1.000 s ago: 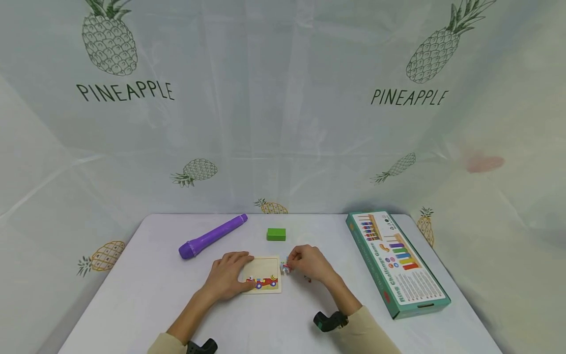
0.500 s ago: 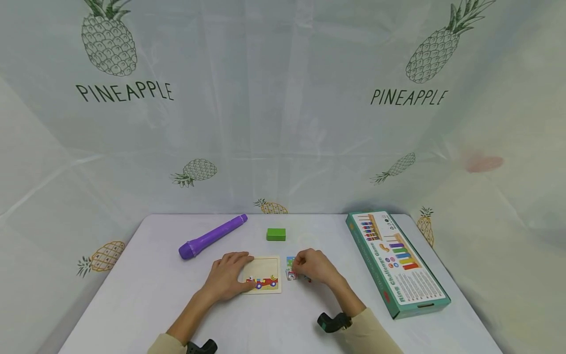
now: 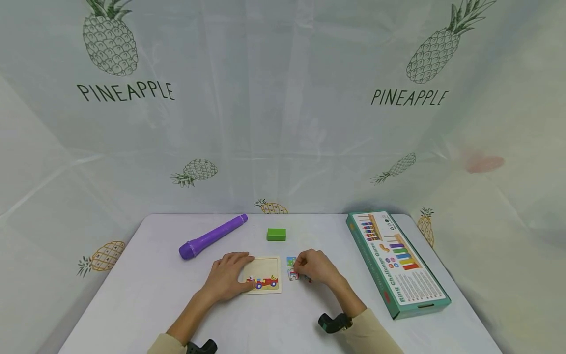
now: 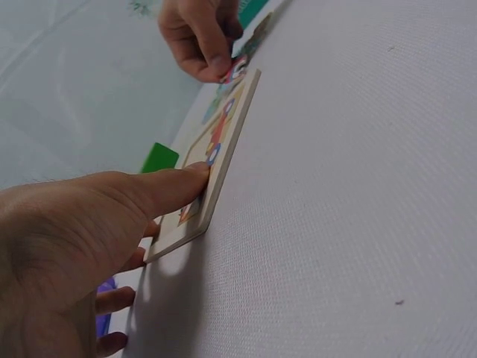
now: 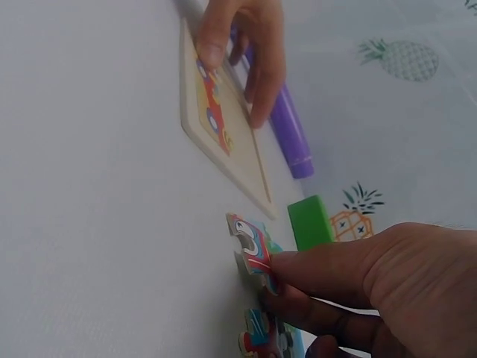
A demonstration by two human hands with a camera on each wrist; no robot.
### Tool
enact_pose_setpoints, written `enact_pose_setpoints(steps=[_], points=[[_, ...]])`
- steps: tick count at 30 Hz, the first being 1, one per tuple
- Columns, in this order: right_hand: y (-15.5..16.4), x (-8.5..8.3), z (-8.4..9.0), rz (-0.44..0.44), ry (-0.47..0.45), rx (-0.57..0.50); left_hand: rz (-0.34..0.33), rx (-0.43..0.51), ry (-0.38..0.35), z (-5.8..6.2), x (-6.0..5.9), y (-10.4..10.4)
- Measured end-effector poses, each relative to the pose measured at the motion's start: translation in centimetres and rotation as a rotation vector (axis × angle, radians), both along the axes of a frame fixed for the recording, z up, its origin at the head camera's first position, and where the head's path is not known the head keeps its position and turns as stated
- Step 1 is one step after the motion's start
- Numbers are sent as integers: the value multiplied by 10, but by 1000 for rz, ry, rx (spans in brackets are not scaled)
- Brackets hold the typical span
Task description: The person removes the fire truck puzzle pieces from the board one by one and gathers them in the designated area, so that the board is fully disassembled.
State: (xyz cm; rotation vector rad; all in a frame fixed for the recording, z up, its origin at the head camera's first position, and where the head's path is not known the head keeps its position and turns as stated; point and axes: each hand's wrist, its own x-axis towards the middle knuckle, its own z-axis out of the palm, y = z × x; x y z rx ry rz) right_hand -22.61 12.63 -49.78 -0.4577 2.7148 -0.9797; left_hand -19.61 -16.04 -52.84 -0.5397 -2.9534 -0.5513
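A light wooden puzzle board (image 3: 262, 268) lies at the middle of the table, with joined pieces of a red vehicle (image 3: 267, 283) along its near side. My left hand (image 3: 227, 280) rests over the board's left end, thumb pressing the pieces and fingers spread by the far edge. Right of the board, my right hand (image 3: 315, 265) pinches a red and white jigsaw piece (image 5: 253, 242) between thumb and finger, as the right wrist view shows. Other jigsaw pieces (image 5: 279, 339) lie beneath and beside that hand, partly hidden by it.
Behind the board sits a green block (image 3: 276, 234). A purple microphone-shaped tube (image 3: 214, 237) lies at the back left. On the right is a teal game box (image 3: 398, 265). A pineapple-print cloth (image 3: 283, 123) hangs behind the table's back edge.
My right hand has moved slightly right with the jigsaw piece, away from the board's right edge, uncovering a blue and green piece. The left hand and board have stayed put.
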Motion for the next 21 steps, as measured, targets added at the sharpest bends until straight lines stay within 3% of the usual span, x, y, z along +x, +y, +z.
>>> enact_pose_setpoints(steps=[21], points=[[-3,2,-1,-18,33,34,3,1,-13,-2,-1,0]])
